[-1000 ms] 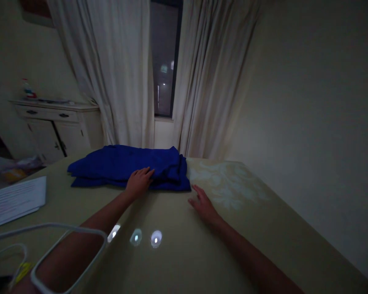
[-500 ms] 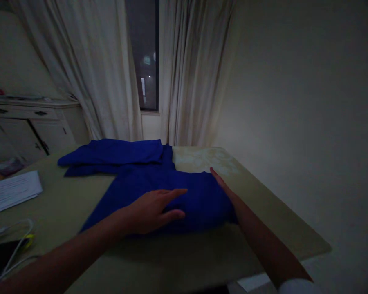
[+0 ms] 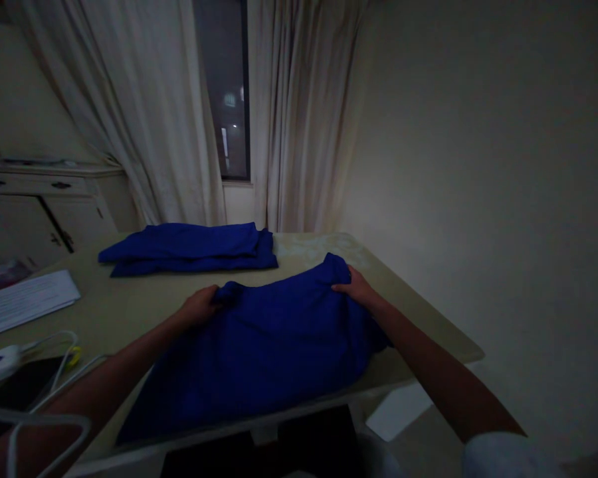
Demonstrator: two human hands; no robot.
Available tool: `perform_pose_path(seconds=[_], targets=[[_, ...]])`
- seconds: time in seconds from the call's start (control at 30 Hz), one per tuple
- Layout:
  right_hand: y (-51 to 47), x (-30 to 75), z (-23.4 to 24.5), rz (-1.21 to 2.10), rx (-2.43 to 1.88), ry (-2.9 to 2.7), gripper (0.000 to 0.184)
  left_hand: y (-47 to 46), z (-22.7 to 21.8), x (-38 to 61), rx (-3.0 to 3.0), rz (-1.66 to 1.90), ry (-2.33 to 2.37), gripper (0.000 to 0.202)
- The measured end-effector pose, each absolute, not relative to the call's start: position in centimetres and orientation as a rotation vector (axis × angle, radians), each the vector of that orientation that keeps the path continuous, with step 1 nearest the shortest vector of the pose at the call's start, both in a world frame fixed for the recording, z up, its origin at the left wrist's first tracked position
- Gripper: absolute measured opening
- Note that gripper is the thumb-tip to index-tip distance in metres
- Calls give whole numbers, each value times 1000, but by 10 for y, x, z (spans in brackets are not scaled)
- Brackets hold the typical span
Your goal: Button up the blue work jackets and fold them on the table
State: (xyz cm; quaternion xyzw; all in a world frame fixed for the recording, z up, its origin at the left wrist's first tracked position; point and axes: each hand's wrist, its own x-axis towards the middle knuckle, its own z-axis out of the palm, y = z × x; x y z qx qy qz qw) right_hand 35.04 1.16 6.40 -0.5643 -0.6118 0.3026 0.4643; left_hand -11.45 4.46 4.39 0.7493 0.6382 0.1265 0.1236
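Note:
A blue cloth (image 3: pixel 269 345) lies spread over the near part of the pale table (image 3: pixel 418 318), hanging a little over its front edge. My left hand (image 3: pixel 199 307) is closed on the cloth's far left corner. My right hand (image 3: pixel 356 289) is closed on its far right corner, which is bunched up. Behind them, a stack of folded blue cloth (image 3: pixel 189 247) rests at the table's far side.
White papers (image 3: pixel 27 300) lie at the table's left. A white device with cables (image 3: pixel 0 362) and a dark flat object (image 3: pixel 20 388) sit at the near left. Curtains and a dark window stand behind; a white cabinet (image 3: pixel 44 206) is at the left.
One blue cloth has been drawn off the stack toward me. My hands went from lying flat on it to gripping its two far corners.

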Motion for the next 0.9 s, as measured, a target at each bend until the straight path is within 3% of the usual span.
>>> perform_pose_path(seconds=[0.13, 0.27, 0.37, 0.47, 0.6, 0.67, 0.77, 0.9], targets=[[49, 363, 113, 368, -1423, -1483, 74, 79, 110, -93, 2395, 674, 2009, 42], [82, 368, 131, 161, -1580, -1399, 48, 105, 150, -77, 2384, 793, 2033, 45], [75, 369, 115, 194, -1533, -1372, 42, 94, 142, -70, 2434, 900, 1890, 36], [26, 385, 78, 545, -1346, -1404, 52, 49, 112, -88, 2387, 1026, 1626, 34], [-77, 445, 31, 970, -1225, -1427, 47, -47, 67, -150, 2179, 853, 1417, 61], [-122, 476, 26, 920, -1332, -1497, 38, -91, 61, -178, 2072, 560, 1294, 73], [-152, 499, 34, 565, -1527, -1460, 28, -120, 70, -188, 1982, 141, 1142, 64], [-126, 463, 40, 335, -1570, -1485, 28, -89, 68, -143, 2187, 331, 1285, 46]])
